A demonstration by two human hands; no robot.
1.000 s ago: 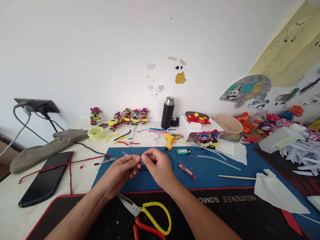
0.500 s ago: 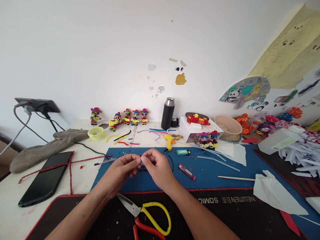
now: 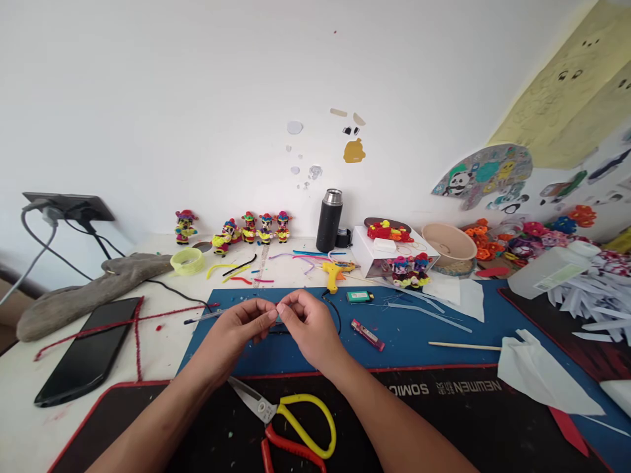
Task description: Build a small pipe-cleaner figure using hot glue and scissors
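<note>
My left hand (image 3: pixel 250 323) and my right hand (image 3: pixel 306 320) meet at the fingertips above the blue mat (image 3: pixel 404 335). Both are closed in a pinch, thumb against fingers. Whatever lies between the fingertips is too small to make out. Below them, scissors (image 3: pixel 266 412) with one yellow and one red handle lie on the black mat (image 3: pixel 207 433). A pen (image 3: pixel 203 317) is just left of my left hand. Beyond my right hand are a yellow glue gun (image 3: pixel 333 276), a pink lighter-like object (image 3: pixel 367 335) and a green-and-white item (image 3: pixel 359 297).
A black phone (image 3: pixel 89 355) under red fuzzy stems (image 3: pixel 138 341) lies at left, near driftwood (image 3: pixel 93 286). Small figures (image 3: pixel 249 228), a black flask (image 3: pixel 329 222) and a white box (image 3: pixel 365 253) stand behind. A wooden stick (image 3: pixel 463 345) and tissue (image 3: pixel 537 374) lie right.
The whole view has shifted slightly, so the background sits a little higher and further left. A red speck seen at the fingertips before is no longer visible. Both hands keep their pinch.
</note>
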